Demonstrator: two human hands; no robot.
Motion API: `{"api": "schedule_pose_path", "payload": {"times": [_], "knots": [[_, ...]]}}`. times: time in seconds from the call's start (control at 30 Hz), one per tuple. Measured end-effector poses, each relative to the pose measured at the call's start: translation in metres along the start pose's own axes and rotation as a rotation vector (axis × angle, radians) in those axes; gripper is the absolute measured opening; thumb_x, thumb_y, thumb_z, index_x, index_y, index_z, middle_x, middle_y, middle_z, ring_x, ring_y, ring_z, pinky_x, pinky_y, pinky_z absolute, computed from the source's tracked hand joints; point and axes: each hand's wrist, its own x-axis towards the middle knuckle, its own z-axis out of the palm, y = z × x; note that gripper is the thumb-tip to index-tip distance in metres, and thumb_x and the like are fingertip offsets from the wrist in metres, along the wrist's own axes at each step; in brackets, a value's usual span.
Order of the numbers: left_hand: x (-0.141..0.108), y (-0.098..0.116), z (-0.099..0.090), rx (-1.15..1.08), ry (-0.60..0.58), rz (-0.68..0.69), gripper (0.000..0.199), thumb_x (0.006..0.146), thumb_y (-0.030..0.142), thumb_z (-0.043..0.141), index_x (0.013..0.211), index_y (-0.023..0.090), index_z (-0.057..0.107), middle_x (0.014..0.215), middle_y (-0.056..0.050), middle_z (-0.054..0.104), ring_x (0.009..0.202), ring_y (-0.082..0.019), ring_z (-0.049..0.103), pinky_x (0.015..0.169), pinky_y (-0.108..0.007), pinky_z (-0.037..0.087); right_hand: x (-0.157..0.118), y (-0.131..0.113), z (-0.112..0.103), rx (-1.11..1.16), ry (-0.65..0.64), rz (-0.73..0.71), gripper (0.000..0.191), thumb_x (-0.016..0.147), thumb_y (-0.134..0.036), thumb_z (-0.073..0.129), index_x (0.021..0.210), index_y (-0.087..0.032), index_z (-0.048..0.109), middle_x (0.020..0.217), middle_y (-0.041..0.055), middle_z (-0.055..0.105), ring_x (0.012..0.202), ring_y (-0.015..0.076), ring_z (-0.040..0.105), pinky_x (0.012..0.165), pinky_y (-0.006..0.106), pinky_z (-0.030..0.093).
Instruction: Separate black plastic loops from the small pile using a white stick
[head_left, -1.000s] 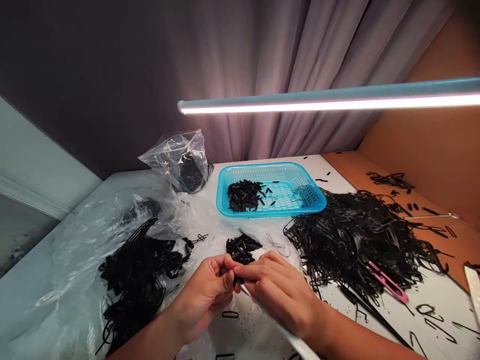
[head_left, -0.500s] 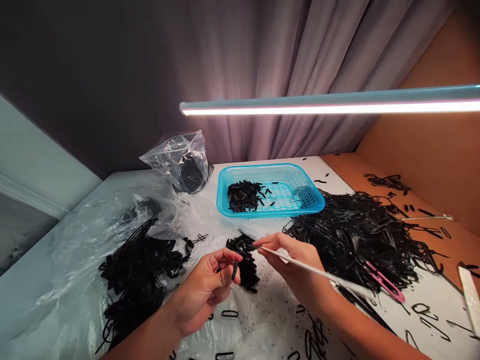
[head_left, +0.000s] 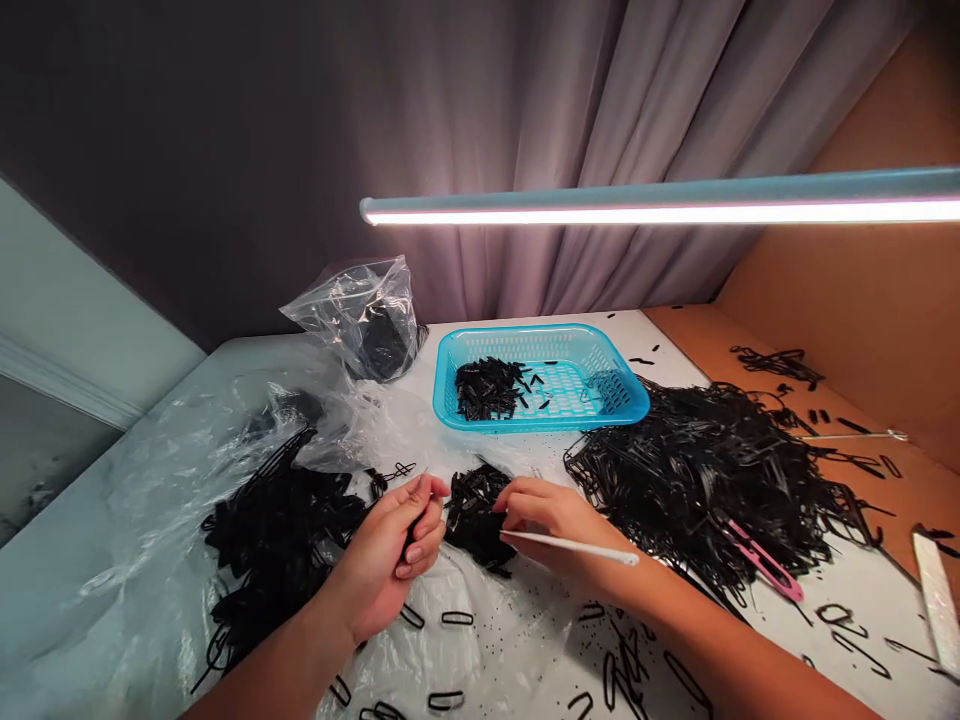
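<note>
My left hand (head_left: pixel 401 545) is closed, its thumb against the fingers. A dark strip, maybe a small black piece (head_left: pixel 410 540), shows in the palm, mostly hidden by the fingers. My right hand (head_left: pixel 551 515) grips a thin white stick (head_left: pixel 581 547), which lies along the wrist. Its bent fingertips are at the right side of a small pile of short black pieces (head_left: pixel 476 515) between the hands. Whether they touch a piece is hidden. Left of my left hand lies a heap of black loops (head_left: pixel 277 540) on clear plastic sheeting (head_left: pixel 150 540).
A blue basket (head_left: pixel 536 425) holding black pieces stands behind the hands. To its left is a clear bag (head_left: pixel 379 330) with black contents. On the right lie a large black heap (head_left: pixel 720 460) and a pink tool (head_left: pixel 765 560). A lit tube lamp (head_left: pixel 637 215) crosses above.
My left hand has drawn slightly left and closed more around the black piece. My right hand has lowered toward the small pile, its fingers more bent, and the white stick has swung flatter.
</note>
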Motion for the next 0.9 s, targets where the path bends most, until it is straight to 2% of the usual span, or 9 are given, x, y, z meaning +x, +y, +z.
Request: {"api": "schedule_pose_path", "payload": {"times": [0.07, 0.17, 0.27, 0.37, 0.5, 0.6, 0.7, 0.83, 0.9], "knots": [[-0.001, -0.002, 0.001, 0.139, -0.021, 0.004, 0.023, 0.089, 0.037, 0.054, 0.096, 0.017, 0.063, 0.068, 0.004, 0.045, 0.043, -0.001, 0.016, 0.039, -0.018, 0.007, 0.000, 0.001, 0.002, 0.006, -0.007, -0.011, 0.007, 0.086, -0.019, 0.061, 0.081, -0.018, 0.064, 0.092, 0.0037, 0.063, 0.086, 0.0154, 0.056, 0.076, 0.027, 0.040], [0.001, -0.006, 0.002, 0.396, 0.009, 0.069, 0.028, 0.086, 0.037, 0.059, 0.105, 0.020, 0.067, 0.075, 0.003, 0.051, 0.043, 0.000, 0.016, 0.040, -0.019, 0.008, -0.001, 0.001, 0.003, 0.033, 0.053, 0.043, 0.005, 0.085, -0.020, 0.062, 0.086, -0.018, 0.066, 0.086, 0.0050, 0.065, 0.082, 0.0179, 0.056, 0.072, 0.030, 0.040], [0.004, -0.011, 0.004, 0.620, 0.062, 0.247, 0.030, 0.082, 0.033, 0.064, 0.111, 0.025, 0.069, 0.084, 0.000, 0.059, 0.051, -0.003, 0.037, 0.047, -0.018, 0.028, -0.003, -0.004, 0.001, 0.123, 0.121, 0.113, 0.012, 0.089, -0.026, 0.059, 0.083, -0.017, 0.063, 0.091, 0.0053, 0.068, 0.079, 0.0163, 0.060, 0.067, 0.027, 0.043], [0.005, -0.016, 0.008, 0.724, 0.020, 0.389, 0.030, 0.080, 0.027, 0.067, 0.110, 0.028, 0.071, 0.094, -0.003, 0.063, 0.072, -0.009, 0.051, 0.066, -0.022, 0.039, -0.004, -0.014, 0.004, 0.428, 0.186, 0.228, 0.019, 0.089, -0.033, 0.060, 0.079, -0.017, 0.057, 0.091, 0.0044, 0.070, 0.080, 0.0146, 0.063, 0.066, 0.024, 0.044], [0.002, -0.020, 0.012, 0.582, -0.046, 0.453, 0.014, 0.076, 0.026, 0.071, 0.089, 0.021, 0.076, 0.084, -0.003, 0.061, 0.072, -0.011, 0.053, 0.066, -0.022, 0.040, -0.003, -0.024, 0.013, 0.856, 0.220, 0.333, 0.024, 0.082, -0.033, 0.069, 0.075, -0.015, 0.054, 0.076, 0.0031, 0.068, 0.072, 0.0136, 0.061, 0.064, 0.024, 0.044], [0.002, -0.019, 0.011, 0.338, -0.011, 0.293, 0.012, 0.075, 0.028, 0.073, 0.080, 0.017, 0.070, 0.088, -0.002, 0.061, 0.053, -0.003, 0.040, 0.047, -0.018, 0.027, -0.003, -0.026, 0.015, 0.882, 0.278, 0.257, 0.020, 0.084, -0.032, 0.068, 0.079, -0.015, 0.059, 0.091, 0.0067, 0.068, 0.081, 0.0150, 0.063, 0.070, 0.026, 0.047], [0.002, -0.017, 0.006, 0.158, -0.024, 0.152, 0.016, 0.077, 0.030, 0.071, 0.082, 0.017, 0.063, 0.077, 0.001, 0.059, 0.043, 0.001, 0.021, 0.041, -0.018, 0.012, -0.006, -0.029, 0.013, 0.770, 0.395, 0.136, 0.017, 0.086, -0.027, 0.064, 0.076, -0.014, 0.059, 0.106, 0.0080, 0.064, 0.089, 0.0161, 0.065, 0.075, 0.028, 0.050], [0.003, -0.018, 0.002, 0.047, -0.060, 0.104, 0.024, 0.074, 0.030, 0.075, 0.089, 0.017, 0.062, 0.068, 0.003, 0.054, 0.043, 0.001, 0.024, 0.040, -0.016, 0.013, -0.009, -0.037, 0.014, 0.459, 0.426, -0.087, 0.004, 0.083, -0.013, 0.063, 0.081, -0.017, 0.062, 0.103, 0.0050, 0.064, 0.090, 0.0144, 0.064, 0.075, 0.027, 0.050], [0.003, -0.020, 0.002, 0.029, -0.063, 0.091, 0.029, 0.069, 0.032, 0.078, 0.086, 0.016, 0.062, 0.064, 0.004, 0.052, 0.043, 0.001, 0.025, 0.041, -0.016, 0.014, -0.010, -0.039, 0.016, 0.297, 0.424, -0.239, 0.010, 0.079, -0.008, 0.064, 0.083, -0.016, 0.061, 0.102, 0.0047, 0.065, 0.090, 0.0140, 0.063, 0.076, 0.026, 0.050]]}}
